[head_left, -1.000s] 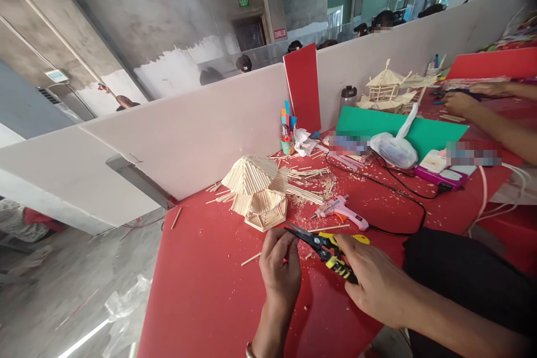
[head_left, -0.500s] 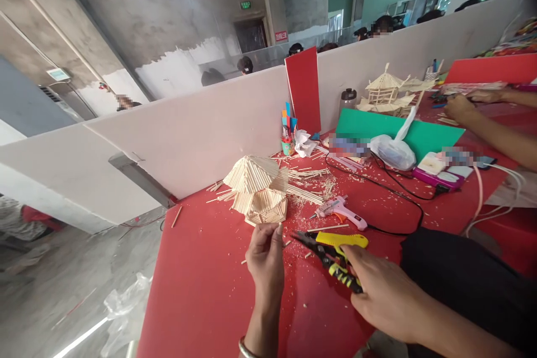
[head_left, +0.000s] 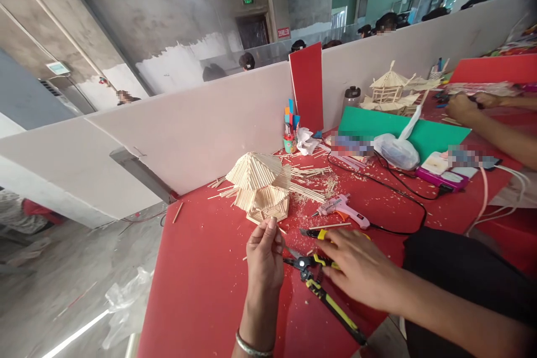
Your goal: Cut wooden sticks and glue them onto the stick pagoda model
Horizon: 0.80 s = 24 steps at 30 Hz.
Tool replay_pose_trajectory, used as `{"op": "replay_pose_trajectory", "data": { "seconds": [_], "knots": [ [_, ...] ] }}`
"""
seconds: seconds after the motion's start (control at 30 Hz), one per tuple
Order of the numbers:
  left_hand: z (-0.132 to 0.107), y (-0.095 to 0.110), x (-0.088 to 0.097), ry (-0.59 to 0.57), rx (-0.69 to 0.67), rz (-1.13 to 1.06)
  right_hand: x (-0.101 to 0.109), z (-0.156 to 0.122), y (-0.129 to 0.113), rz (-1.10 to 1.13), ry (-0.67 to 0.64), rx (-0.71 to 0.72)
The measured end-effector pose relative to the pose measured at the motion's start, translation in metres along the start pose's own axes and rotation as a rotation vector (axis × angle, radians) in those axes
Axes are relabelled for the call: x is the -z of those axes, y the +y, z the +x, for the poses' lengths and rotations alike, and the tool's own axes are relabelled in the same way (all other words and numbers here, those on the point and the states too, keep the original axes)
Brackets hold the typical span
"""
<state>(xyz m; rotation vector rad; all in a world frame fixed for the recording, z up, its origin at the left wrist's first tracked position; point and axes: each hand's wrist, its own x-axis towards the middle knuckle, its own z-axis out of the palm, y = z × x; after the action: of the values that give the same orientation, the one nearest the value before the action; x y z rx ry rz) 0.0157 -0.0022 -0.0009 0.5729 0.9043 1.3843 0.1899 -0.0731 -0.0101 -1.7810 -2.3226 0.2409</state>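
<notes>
My left hand (head_left: 265, 257) is closed in a pinch in front of the model pavilion (head_left: 258, 184), built of thin wooden sticks. A short wooden stick (head_left: 282, 230) shows at its fingertips, mostly hidden by the fingers. My right hand (head_left: 363, 263) has its fingers spread over a yellow-handled utility knife (head_left: 322, 233). Below those fingers, black-and-yellow cutting pliers (head_left: 312, 277) rest on the red tabletop (head_left: 201, 285) with their handles apart. One pliers handle passes partly under the right fingers.
A pink glue gun (head_left: 342, 210) lies beyond the knife, its black cord running right. Loose sticks (head_left: 308, 190) and shavings surround the pavilion. Behind are a pen cup (head_left: 289, 142), a green board (head_left: 436, 131) and a plastic bag (head_left: 396, 150). Another person's hands (head_left: 464, 107) work at far right.
My right hand has let go of the cutting pliers, which now lie turned on the table, and its fingers have moved left over the utility knife. My left hand keeps its pinch.
</notes>
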Motion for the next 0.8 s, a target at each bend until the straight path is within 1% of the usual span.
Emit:
{"op": "replay_pose_trajectory", "data": {
  "seconds": [0.03, 0.13, 0.27, 0.33, 0.37, 0.43, 0.53, 0.63, 0.8],
  "knots": [
    [0.000, 0.000, 0.000, -0.002, 0.010, -0.005, 0.003, 0.004, 0.008, -0.033, 0.001, -0.017],
    [0.000, 0.001, 0.000, -0.004, 0.024, -0.012, 0.009, 0.016, 0.030, -0.125, -0.052, -0.080],
    [0.000, 0.001, 0.000, -0.010, 0.012, -0.024, 0.021, 0.027, 0.043, -0.127, -0.122, -0.133],
    [0.000, 0.000, 0.000, -0.017, 0.010, -0.022, 0.030, 0.035, 0.047, -0.159, -0.136, -0.219],
    [0.000, 0.000, 0.000, -0.019, 0.013, -0.019, 0.034, 0.039, 0.050, -0.184, -0.155, -0.291],
    [0.001, -0.001, 0.001, -0.018, 0.022, -0.017, 0.038, 0.050, 0.061, -0.193, -0.194, -0.379],
    [0.002, 0.000, 0.001, -0.014, 0.026, -0.029, 0.037, 0.065, 0.083, -0.120, -0.295, -0.449],
    [0.003, 0.002, 0.003, -0.007, 0.018, -0.057, 0.030, 0.072, 0.100, -0.006, -0.380, -0.470],
    [0.005, 0.005, 0.005, 0.002, 0.026, -0.109, 0.020, 0.072, 0.107, 0.149, -0.376, -0.518]
  ]
}}
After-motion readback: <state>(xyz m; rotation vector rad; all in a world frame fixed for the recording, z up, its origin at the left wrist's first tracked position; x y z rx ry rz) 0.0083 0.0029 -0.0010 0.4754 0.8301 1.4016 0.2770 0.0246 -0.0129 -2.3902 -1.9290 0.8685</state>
